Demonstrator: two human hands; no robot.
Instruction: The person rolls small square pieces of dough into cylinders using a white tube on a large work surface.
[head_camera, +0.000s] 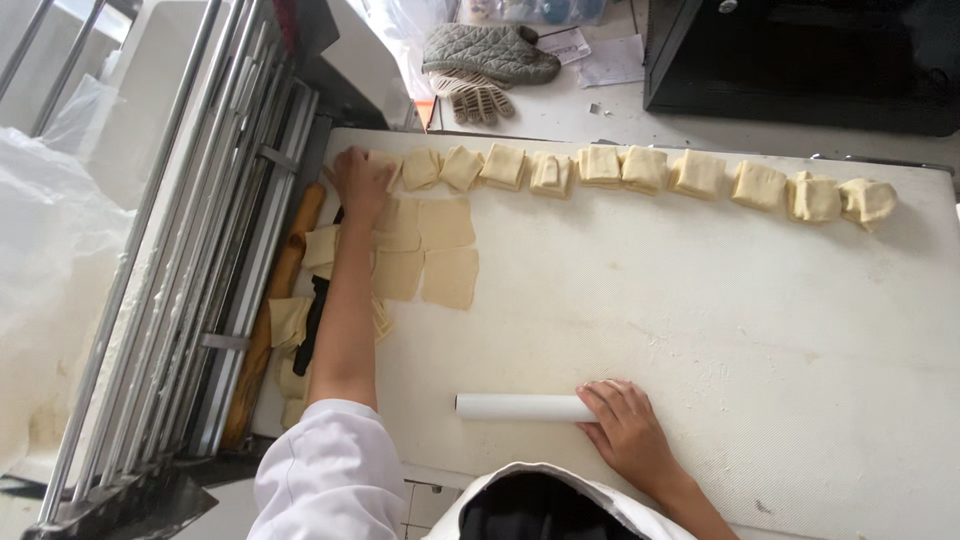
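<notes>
Head view: looks down on a floured white worktop (700, 330).
Left hand (358, 182): reaches to the far left corner, fingers spread flat on a folded dough piece (372, 165) at the left end of the row.
Right hand (625, 425): fingers curl loosely over the right end of a white rolling pin (522, 407) lying near the front edge.
Dough row (640, 170): folded pale squares lined along the far edge.
Flat squares (435, 250): unfolded sheets just beside the left forearm.
Packages: clear bags (520, 10) and white paper slips (605, 58) beyond the worktop, print unreadable.
Mitts: grey quilted oven mitt (490, 52) over a knit glove (478, 97).
Hard to make out: black box (800, 60) cut off at top right; dark object under the left arm.
</notes>
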